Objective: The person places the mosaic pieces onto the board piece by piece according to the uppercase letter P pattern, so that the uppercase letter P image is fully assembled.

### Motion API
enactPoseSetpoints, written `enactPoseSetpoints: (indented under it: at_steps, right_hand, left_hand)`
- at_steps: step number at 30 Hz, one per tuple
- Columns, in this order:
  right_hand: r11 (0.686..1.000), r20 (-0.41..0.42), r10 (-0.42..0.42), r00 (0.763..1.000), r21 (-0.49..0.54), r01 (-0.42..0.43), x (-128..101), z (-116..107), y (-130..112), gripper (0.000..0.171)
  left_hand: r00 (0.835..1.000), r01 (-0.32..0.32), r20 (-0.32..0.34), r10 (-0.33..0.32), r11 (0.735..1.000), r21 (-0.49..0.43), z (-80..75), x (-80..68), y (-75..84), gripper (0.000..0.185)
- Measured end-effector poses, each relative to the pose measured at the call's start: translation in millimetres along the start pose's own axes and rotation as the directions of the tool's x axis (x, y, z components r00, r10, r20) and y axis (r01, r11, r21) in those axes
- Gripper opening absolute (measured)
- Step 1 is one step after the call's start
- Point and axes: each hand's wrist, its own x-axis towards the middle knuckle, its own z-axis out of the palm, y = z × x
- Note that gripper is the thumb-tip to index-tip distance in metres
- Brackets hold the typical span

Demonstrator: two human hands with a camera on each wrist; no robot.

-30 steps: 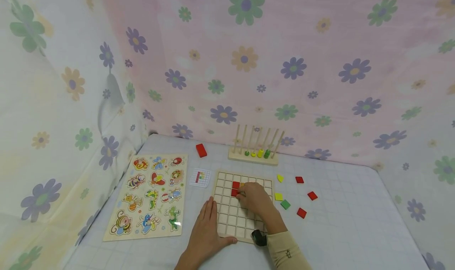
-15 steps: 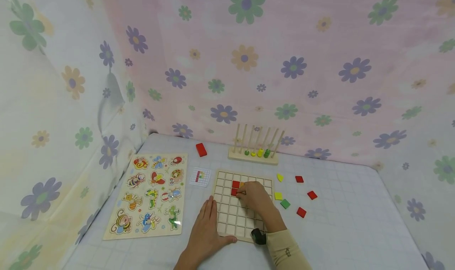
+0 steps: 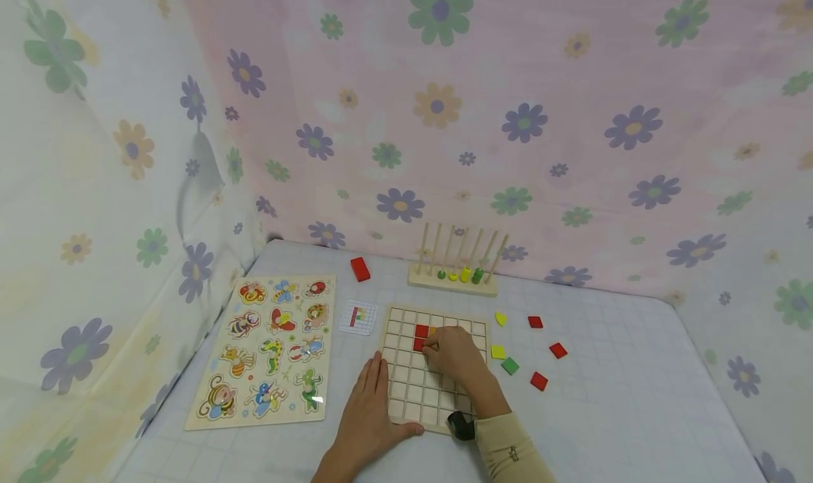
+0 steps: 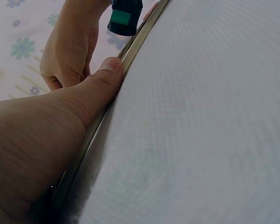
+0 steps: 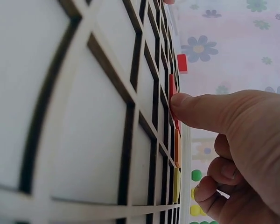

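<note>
On the grid board (image 3: pixel 406 370) only a handful of cells are filled, as far as I can see: two red tiles (image 3: pixel 420 336) stacked one above the other near the top, with an orange and a yellow one beside them that show mostly in the right wrist view. I judge the work is at an early stage, since most cells are bare wood and loose tiles (image 3: pixel 538 380) in red, yellow and green lie on the cloth to the right of the board. A pattern card (image 3: pixel 357 317) sits just left of the board.

My right hand (image 3: pixel 454 352) rests over the upper middle of the board. Its index finger is stretched out, the tip pressing on the lower red tile, touching its edge; the other fingers (image 5: pixel 224 175) are curled back toward the palm and hold nothing. So the tile lies under the fingertip, already down in its cell, not pinched.

My left hand (image 3: pixel 368 416) lies flat at the board's near left corner, fingers straight and together, thumb (image 4: pixel 105 77) pressed against the board's near edge to steady it.
</note>
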Motion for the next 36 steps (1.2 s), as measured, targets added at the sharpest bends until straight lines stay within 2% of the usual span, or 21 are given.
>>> enactPoseSetpoints:
  at_steps: [5,10,14,17,25,32,36]
  right_hand:
    - [1.0,0.001,0.015,1.0,0.015,-0.015,0.4,1.1,1.2,0.01]
    - [1.0,-0.012,-0.006,1.0,0.021,0.006,0.2,5.0,7.1,0.01]
    - [0.997,-0.016,-0.004,1.0,0.074,0.005,-0.7,5.2,10.3,0.011]
    - [0.99,-0.012,0.031,0.999,0.136,-0.029,-3.0,3.0,12.5,0.012]
    - [0.982,-0.039,0.072,0.997,0.179,-0.064,-7.4,-13.5,25.4,0.02]
    - [0.974,-0.072,0.134,0.988,0.193,-0.118,-18.8,-29.7,48.0,0.025]
    - [0.965,-0.083,0.196,0.977,0.193,-0.177,-28.3,-38.2,64.1,0.027]
  left_hand:
    - [1.0,0.0,-0.006,0.0,1.0,0.002,0.1,0.3,0.1,0.136]
    - [1.0,0.0,0.0,0.0,1.0,0.012,0.6,-0.5,0.7,0.136]
    - [1.0,-0.002,-0.002,0.002,1.0,0.01,0.3,-0.5,0.9,0.136]
    - [1.0,-0.005,-0.01,0.005,1.0,0.002,0.6,-1.2,0.8,0.136]
    - [1.0,-0.007,-0.027,0.007,1.0,0.001,1.5,-1.5,0.8,0.137]
    - [1.0,-0.004,-0.017,0.004,1.0,-0.016,1.6,-0.9,0.3,0.137]
    - [1.0,-0.005,-0.024,0.005,1.0,-0.027,2.1,-1.6,0.0,0.137]
